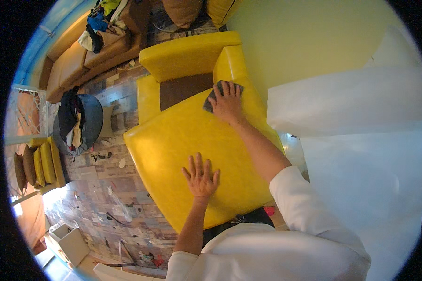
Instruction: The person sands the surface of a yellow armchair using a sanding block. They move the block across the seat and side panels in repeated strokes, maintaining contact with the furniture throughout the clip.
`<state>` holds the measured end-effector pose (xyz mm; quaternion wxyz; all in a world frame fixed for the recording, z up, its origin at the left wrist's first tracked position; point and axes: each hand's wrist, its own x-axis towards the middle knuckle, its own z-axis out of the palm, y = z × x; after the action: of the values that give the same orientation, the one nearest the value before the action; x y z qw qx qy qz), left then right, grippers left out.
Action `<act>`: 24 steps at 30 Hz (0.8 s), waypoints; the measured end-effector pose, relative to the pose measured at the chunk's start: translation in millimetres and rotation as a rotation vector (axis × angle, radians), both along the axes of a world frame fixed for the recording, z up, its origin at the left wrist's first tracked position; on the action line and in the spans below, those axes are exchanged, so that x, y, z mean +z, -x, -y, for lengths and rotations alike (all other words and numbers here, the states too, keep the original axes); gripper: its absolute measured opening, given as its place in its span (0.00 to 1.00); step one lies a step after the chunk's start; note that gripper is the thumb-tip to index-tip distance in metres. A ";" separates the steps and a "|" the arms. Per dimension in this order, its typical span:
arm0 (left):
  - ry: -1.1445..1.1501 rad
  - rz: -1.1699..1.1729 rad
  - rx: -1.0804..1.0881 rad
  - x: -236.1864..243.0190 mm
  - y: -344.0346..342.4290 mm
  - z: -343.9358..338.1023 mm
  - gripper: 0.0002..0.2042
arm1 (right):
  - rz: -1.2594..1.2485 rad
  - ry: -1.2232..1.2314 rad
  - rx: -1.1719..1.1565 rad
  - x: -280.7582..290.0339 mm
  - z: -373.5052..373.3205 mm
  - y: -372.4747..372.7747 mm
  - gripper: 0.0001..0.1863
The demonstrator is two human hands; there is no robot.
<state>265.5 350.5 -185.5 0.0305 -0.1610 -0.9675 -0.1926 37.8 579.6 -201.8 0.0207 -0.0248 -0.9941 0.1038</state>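
Observation:
A large yellow leather-like seat cushion (173, 140) lies askew on a yellow armchair (187, 58), whose brown seat base (185, 90) shows behind it. With fingers spread, my right hand (227, 104) presses a dark grey cloth (210, 104) against the cushion's far right corner, beside the armrest. The cloth is partly hidden under my palm. My left hand (201, 178) rests flat and open on the nearer middle of the cushion, with nothing in it.
A brown sofa (66, 65) with clothes stands at the far left. Nearer is a round dark table (91, 119) bearing garments. Litter is scattered over the wood-patterned floor (103, 182). White sheeting (351, 164) hangs on the right, and a white box (73, 248) sits lower left.

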 end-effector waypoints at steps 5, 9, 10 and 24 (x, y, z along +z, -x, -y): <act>0.019 -0.002 0.005 -10.4 -3.6 -0.3 0.24 | 0.098 0.002 -0.293 -0.3 -44.1 29.6 0.33; 0.048 -0.019 -0.014 -14.0 -6.4 1.9 0.24 | 0.028 0.044 -0.487 -3.0 -37.3 -4.5 0.37; 0.056 -0.033 -0.020 -14.7 -5.1 1.7 0.25 | 0.013 0.052 -0.545 -3.0 -31.6 -14.9 0.38; 0.113 0.039 -0.041 -6.4 -10.4 -0.8 0.26 | -0.041 0.157 -0.622 -6.3 -32.0 -87.2 0.39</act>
<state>275.8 351.3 -191.9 -0.0012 -0.1784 -0.9738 -0.1411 124.9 611.6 -208.1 0.0695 -0.3270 -0.9271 0.1694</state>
